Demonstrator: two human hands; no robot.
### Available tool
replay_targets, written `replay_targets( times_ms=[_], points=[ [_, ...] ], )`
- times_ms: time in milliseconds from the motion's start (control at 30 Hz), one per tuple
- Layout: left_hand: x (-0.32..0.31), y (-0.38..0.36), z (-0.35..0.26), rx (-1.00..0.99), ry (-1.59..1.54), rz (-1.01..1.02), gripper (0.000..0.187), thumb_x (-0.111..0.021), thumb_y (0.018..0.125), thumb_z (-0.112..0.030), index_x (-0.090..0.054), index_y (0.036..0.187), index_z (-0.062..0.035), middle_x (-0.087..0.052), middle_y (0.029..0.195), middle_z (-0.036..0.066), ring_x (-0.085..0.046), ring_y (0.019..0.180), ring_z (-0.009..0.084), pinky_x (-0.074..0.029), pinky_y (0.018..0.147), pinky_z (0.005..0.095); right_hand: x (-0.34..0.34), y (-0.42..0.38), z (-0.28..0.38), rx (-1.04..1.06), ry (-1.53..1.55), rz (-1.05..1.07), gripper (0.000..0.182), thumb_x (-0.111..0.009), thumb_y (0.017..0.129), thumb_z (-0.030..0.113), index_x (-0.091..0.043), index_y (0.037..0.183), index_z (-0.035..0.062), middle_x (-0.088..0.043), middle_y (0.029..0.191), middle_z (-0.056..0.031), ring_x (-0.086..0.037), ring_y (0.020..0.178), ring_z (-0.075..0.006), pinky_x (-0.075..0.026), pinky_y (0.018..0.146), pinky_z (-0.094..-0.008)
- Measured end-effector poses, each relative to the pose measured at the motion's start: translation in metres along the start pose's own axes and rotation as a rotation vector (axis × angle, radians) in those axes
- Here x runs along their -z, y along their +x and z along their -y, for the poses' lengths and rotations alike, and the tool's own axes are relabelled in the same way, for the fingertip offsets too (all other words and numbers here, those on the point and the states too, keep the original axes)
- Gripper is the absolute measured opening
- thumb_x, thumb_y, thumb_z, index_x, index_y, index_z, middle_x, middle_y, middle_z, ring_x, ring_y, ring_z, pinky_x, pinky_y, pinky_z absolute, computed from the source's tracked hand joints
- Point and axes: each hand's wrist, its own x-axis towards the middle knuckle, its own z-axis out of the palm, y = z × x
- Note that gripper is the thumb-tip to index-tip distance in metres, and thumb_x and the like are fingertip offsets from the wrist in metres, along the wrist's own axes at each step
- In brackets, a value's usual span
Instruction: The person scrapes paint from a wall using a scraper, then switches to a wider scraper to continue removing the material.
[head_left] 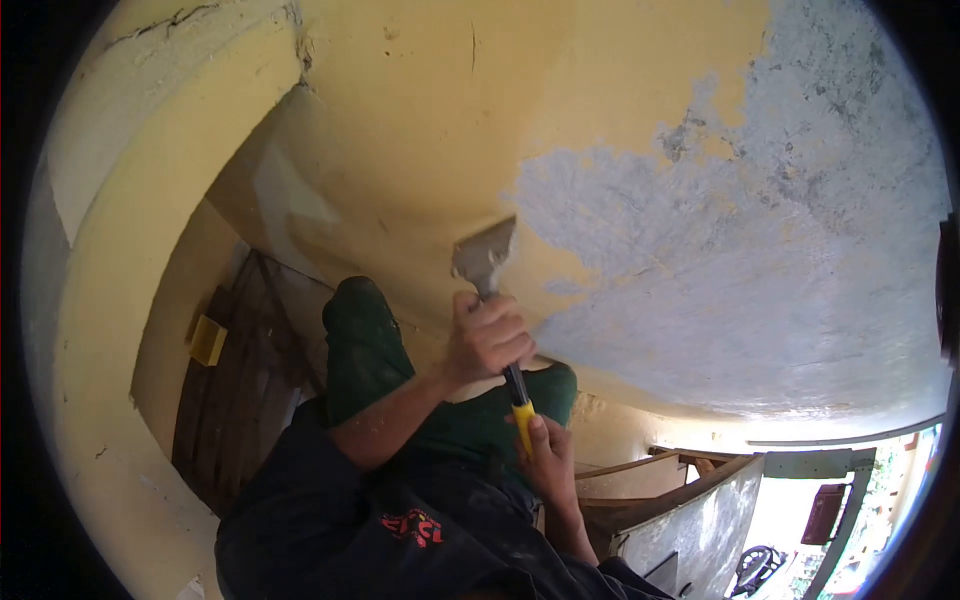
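A long-handled scraper (519, 388) with a wide metal blade and a black and yellow handle slants across the middle of the view. My left hand (492, 335) is wrapped round its upper shaft, just below the blade. Lower down, my right hand (548, 455) grips the yellow end of the handle. The blade lies at or very near the yellow painted wall (420, 130); exact contact is hard to tell. Just right of the blade is a large bare grey patch (680, 240), its edge ragged with leftover paint.
My green-trousered knees are bent close to the wall. A yellow arch edge (110, 330) curves along the left, with dark wooden boards (235, 420) and a small yellow box (208, 340) behind it. At lower right stands a worn wooden cabinet (690, 525) beside a bright opening.
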Motion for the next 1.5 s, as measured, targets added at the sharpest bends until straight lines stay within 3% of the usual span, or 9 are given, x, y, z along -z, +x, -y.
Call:
replay_targets(
  times_ms=[800, 867, 967, 1100, 1200, 1267, 1333, 1367, 1500],
  points=[
    [0.0, 0.006, 0.003, 0.002, -0.017, -0.009, 0.024, -0.076, 0.06, -0.013, -0.052, 0.059, -0.0154, -0.048, 0.064, -0.003, -0.059, 0.082, 0.0191, -0.03, 0.072, 0.0389, -0.004, 0.004, 0.01, -0.003, 0.044, 0.025, 0.048, -0.045, 0.108, 0.041, -0.07, 0.106, -0.0006, -0.05, 0.065, 0.0036, -0.041, 0.055, -0.004, -0.03, 0.052, -0.0219],
    [0.005, 0.011, 0.005, -0.03, -0.018, -0.025, 0.021, -0.075, 0.057, -0.01, -0.054, 0.058, -0.0124, -0.047, 0.062, -0.002, -0.058, 0.079, 0.0217, -0.031, 0.072, 0.0393, 0.005, -0.003, 0.012, -0.051, 0.17, 0.053, 0.044, -0.051, 0.105, 0.037, -0.069, 0.109, -0.0026, -0.054, 0.067, 0.001, -0.046, 0.058, -0.0074, -0.036, 0.054, -0.0247],
    [0.017, -0.023, -0.011, 0.041, 0.1, -0.064, 0.025, -0.074, 0.059, -0.011, -0.05, 0.058, -0.0144, -0.047, 0.063, -0.002, -0.057, 0.08, 0.0223, -0.033, 0.074, 0.0391, 0.027, -0.012, 0.009, 0.121, -0.287, 0.228, 0.049, -0.069, 0.093, 0.034, -0.062, 0.122, -0.006, -0.066, 0.08, -0.01, -0.059, 0.069, -0.0156, -0.048, 0.066, -0.0337],
    [0.025, -0.048, -0.024, 0.129, 0.0, 0.04, 0.024, -0.071, 0.06, -0.007, -0.048, 0.057, -0.0114, -0.047, 0.062, 0.0, -0.056, 0.075, 0.024, -0.035, 0.07, 0.0347, 0.051, -0.017, 0.008, 0.264, -0.11, 0.47, 0.059, -0.07, 0.091, 0.038, -0.059, 0.129, -0.0055, -0.067, 0.083, -0.0114, -0.06, 0.07, -0.0157, -0.049, 0.067, -0.0322],
    [0.01, -0.068, -0.03, 0.346, -0.37, 0.103, 0.023, -0.068, 0.067, -0.004, -0.047, 0.058, -0.0075, -0.049, 0.061, 0.004, -0.054, 0.069, 0.0255, -0.038, 0.066, 0.0344, 0.062, -0.006, 0.0, 0.233, 0.077, 0.434, 0.072, -0.066, 0.09, 0.051, -0.058, 0.129, -0.0082, -0.065, 0.081, -0.0087, -0.064, 0.071, -0.0133, -0.05, 0.067, -0.0272],
    [-0.006, -0.098, -0.034, 0.408, -0.457, 0.114, 0.026, -0.068, 0.072, -0.004, -0.046, 0.058, -0.0061, -0.049, 0.06, 0.006, -0.054, 0.067, 0.0264, -0.041, 0.065, 0.035, 0.052, -0.002, 0.001, 0.224, 0.133, 0.296, 0.061, -0.065, 0.094, 0.045, -0.061, 0.126, -0.0066, -0.063, 0.079, -0.0078, -0.063, 0.068, -0.0129, -0.05, 0.065, -0.0274],
    [-0.015, -0.116, -0.035, 0.546, -0.683, 0.073, 0.028, -0.068, 0.079, -0.008, -0.048, 0.061, -0.0032, -0.053, 0.067, 0.008, -0.053, 0.064, 0.0255, -0.041, 0.064, 0.037, 0.042, 0.008, 0.006, 0.31, -0.251, -0.066, 0.04, -0.065, 0.096, 0.023, -0.063, 0.124, -0.0057, -0.067, 0.079, -0.015, -0.064, 0.068, -0.0225, -0.051, 0.066, -0.0321],
    [-0.014, -0.119, -0.031, 0.531, -0.678, 0.082, 0.028, -0.068, 0.079, -0.008, -0.048, 0.061, -0.0032, -0.053, 0.067, 0.008, -0.053, 0.064, 0.0255, -0.041, 0.064, 0.037, 0.036, 0.009, 0.019, 0.264, -0.329, -0.052, 0.04, -0.063, 0.095, 0.015, -0.058, 0.13, -0.0045, -0.068, 0.098, -0.0203, -0.066, 0.087, -0.0314, -0.052, 0.078, -0.037],
    [0.001, -0.095, -0.034, 0.535, -0.528, 0.301, 0.029, -0.072, 0.082, -0.016, -0.052, 0.065, -0.0042, -0.054, 0.077, 0.007, -0.052, 0.08, 0.0255, -0.037, 0.077, 0.038, 0.0, 0.031, -0.003, 0.496, -0.598, -0.092, 0.054, -0.066, 0.088, 0.011, -0.05, 0.138, -0.003, -0.06, 0.126, -0.0223, -0.058, 0.116, -0.0375, -0.047, 0.098, -0.0441]
  ],
)
